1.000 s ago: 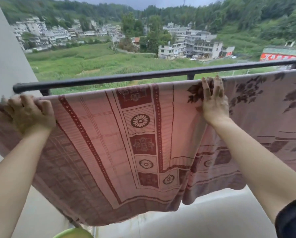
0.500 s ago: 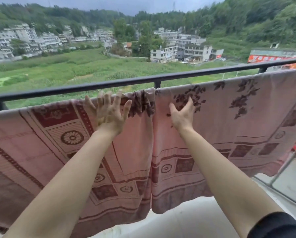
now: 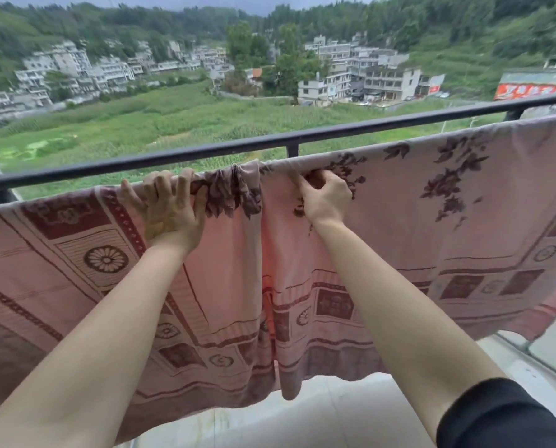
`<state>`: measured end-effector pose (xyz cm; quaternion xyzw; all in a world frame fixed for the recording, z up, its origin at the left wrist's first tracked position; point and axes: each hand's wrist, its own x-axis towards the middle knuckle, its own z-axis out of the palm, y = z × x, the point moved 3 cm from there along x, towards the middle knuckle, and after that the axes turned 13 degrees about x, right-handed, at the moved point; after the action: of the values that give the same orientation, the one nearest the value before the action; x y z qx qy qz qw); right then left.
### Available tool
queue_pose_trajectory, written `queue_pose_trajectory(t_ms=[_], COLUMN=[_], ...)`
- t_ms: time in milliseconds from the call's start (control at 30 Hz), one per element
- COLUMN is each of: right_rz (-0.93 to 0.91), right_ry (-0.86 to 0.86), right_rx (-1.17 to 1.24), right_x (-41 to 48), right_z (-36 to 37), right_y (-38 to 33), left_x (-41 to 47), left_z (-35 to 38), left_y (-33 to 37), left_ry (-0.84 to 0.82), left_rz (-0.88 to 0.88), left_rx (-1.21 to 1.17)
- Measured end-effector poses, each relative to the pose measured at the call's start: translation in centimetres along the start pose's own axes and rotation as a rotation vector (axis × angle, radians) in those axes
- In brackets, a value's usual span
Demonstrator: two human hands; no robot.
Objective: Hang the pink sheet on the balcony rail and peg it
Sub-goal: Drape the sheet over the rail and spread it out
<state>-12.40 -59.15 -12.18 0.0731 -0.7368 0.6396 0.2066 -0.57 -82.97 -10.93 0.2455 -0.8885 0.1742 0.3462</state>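
Two hands hold the pink sheet (image 3: 399,221), which hangs folded over a support just beneath the black balcony rail (image 3: 205,153). The cloth hides whatever carries it.

Orientation: the sheet's long axis runs left to right, parallel to the rail. In this view it rises toward the right. The near half drops straight down toward the person, and both ends pass out of frame.

Left hand (image 3: 170,215): the fingers (image 3: 160,189) are curled over the top fold and grip the cloth, with the palm flat against the hanging face.

Right hand (image 3: 326,198): the fingers are curled tight and pinch a tuck of cloth at the top fold. A black sleeve (image 3: 503,415) covers the upper part of this arm.

Condition between the hands: the cloth is bunched into vertical gathers (image 3: 234,192), and a deep pleat falls from there to the lower hem. Outside the hands, on both sides, the sheet lies flat and spread.

Edges and clearance: the top fold sits just below the rail and apart from it, with a narrow strip of green field (image 3: 173,124) showing between them. One rail post (image 3: 292,151) stands directly behind the gathers. The lower hem hangs above the pale floor (image 3: 335,415) without touching it.
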Motion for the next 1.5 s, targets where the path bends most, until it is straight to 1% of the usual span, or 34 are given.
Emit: queue_pose_trajectory(t_ms=[100,167,200,267,333,367,400,433,500,533,567,633,667,700,733,800,867,900,967,1033,1100,1133,1200,1233,1300,1400,1467,1500], right_rz=[-0.133,-0.15,-0.092,0.14,0.335,0.374,0.371,0.311,0.026,-0.139,-0.275,-0.447,-0.494,-0.513,-0.51,-0.447,-0.343,-0.285,-0.18,-0.106,-0.007,0.055,0.141,0.162,0.183,0.14,0.13,0.122], right_ry=[-0.009,0.09,0.166,0.288,0.301,0.317,0.355,0.392,0.43,0.413,0.343,0.073,-0.077,-0.183,-0.225,-0.171,-0.099,-0.097,-0.148,-0.186,-0.202,-0.189,-0.107,-0.068,-0.036,-0.02,0.006,0.02], right_rx=[-0.095,-0.13,-0.106,-0.061,-0.069,-0.083,-0.076,-0.052,-0.079,-0.133,-0.201,-0.378,-0.47,-0.559,-0.638,-0.753,-0.807,-0.824,-0.785,-0.655,-0.485,-0.392,-0.24,-0.203,-0.174,-0.129,-0.081,-0.096], right_x=[-0.3,-0.2,0.2,1.2,1.4,1.2,0.9,0.6,-0.1,-0.2,-0.2,0.3,0.6,1.2,1.8,3.1,4.0,4.3,4.4,4.3,4.2,4.2,4.8,5.3,6.3,7.8,9.2,10.0], right_z=[-0.5,-2.8,-4.5,-8.3,-10.0,-9.9,-9.5,-8.7,-6.8,-6.0,-5.1,-3.2,-2.6,-2.4,-2.8,-4.7,-6.9,-7.8,-9.4,-10.7,-12.1,-12.8,-14.5,-15.3,-16.7,-17.5,-17.3,-17.2], right_y=[-0.7,0.0,1.2,4.2,6.3,6.6,6.2,5.5,3.2,2.0,0.9,-0.5,-0.5,-0.1,0.7,2.4,3.7,4.3,5.2,5.8,6.4,6.7,7.3,7.5,7.7,6.8,6.0,5.8], left_x=[-0.1,-0.1,-0.1,0.0,0.1,0.1,0.1,0.0,0.0,0.0,0.0,-0.1,-0.2,-0.2,-0.2,-0.3,-0.3,-0.4,-0.5,-0.7,-0.6,-0.3,0.3,0.5,0.7,0.9,1.7,2.1], left_z=[-0.1,-0.1,-0.1,-0.1,-0.2,-0.2,-0.1,-0.1,0.0,0.0,0.0,-0.1,0.0,0.0,0.1,0.2,0.2,0.1,-0.2,-0.6,-1.1,-1.4,-2.1,-2.6,-3.9,-5.6,-6.8,-7.0], left_y=[-0.3,-0.4,-0.4,-0.4,-0.3,-0.3,-0.3,-0.4,-0.6,-0.7,-0.7,-0.6,-0.6,-0.6,-0.6,-0.5,-0.4,-0.5,-0.5,-0.3,0.2,0.7,2.3,3.6,7.3,14.2,18.9,21.1], left_ry=[-0.001,0.0,0.002,0.013,0.022,0.019,0.015,0.015,0.021,0.028,0.034,0.049,0.057,0.066,0.073,0.075,0.06,0.047,0.029,0.014,0.013,0.002,-0.019,-0.009,0.033,0.067,0.083,0.075], left_rz=[0.007,0.016,0.023,0.029,0.032,0.036,0.039,0.037,0.034,0.035,0.038,0.044,0.045,0.044,0.046,0.059,0.061,0.058,0.049,0.028,-0.037,-0.098,-0.211,-0.211,-0.078,0.177,0.28,0.315], left_rx=[0.002,-0.004,-0.011,-0.034,-0.032,-0.024,-0.023,-0.026,-0.029,-0.032,-0.037,-0.051,-0.055,-0.058,-0.058,-0.056,-0.057,-0.052,-0.043,-0.053,-0.077,-0.096,-0.154,-0.178,-0.193,-0.239,-0.276,-0.289])
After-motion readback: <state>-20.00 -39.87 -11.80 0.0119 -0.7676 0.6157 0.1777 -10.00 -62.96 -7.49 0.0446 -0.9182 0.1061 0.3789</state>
